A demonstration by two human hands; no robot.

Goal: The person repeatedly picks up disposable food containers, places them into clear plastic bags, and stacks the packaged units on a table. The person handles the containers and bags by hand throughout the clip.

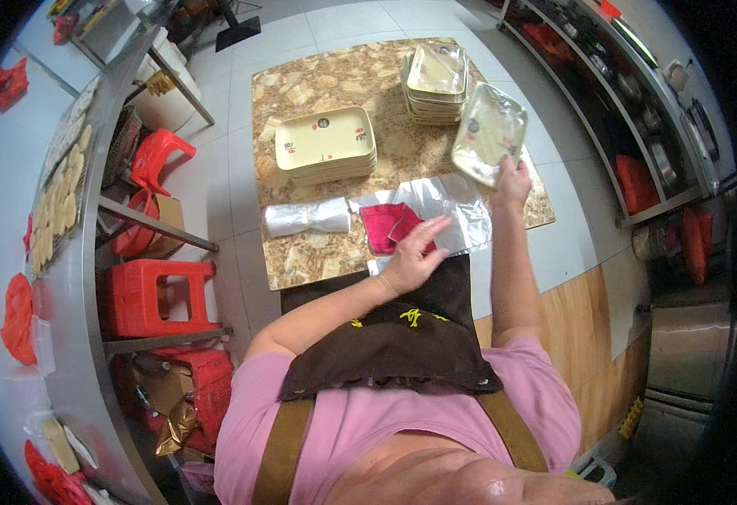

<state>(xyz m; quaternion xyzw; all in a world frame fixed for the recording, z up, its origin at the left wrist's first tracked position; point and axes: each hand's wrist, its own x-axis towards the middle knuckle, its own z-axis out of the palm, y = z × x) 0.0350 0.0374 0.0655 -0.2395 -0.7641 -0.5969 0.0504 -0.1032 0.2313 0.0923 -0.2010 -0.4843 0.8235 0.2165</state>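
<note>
My right hand [512,182] grips the near end of a rectangular cream tray in clear plastic wrap [489,134], held tilted at the table's right side. Beyond it stands a stack of similar trays [438,72], the top one covered in clear film. My left hand [418,252] is over a folded red cloth [381,228] and clear plastic bags [460,211], its fingers somewhat apart and nothing held in it. A roll of clear plastic bags [306,216] lies left of the cloth. Farther back is a stack of unwrapped cream trays with printed marks [325,139].
The stone-patterned table [318,82] has its near edge close to my dark apron. Red plastic stools [160,297] and a steel counter [84,265] stand at left. A metal shelf with pans [595,107] runs along the right.
</note>
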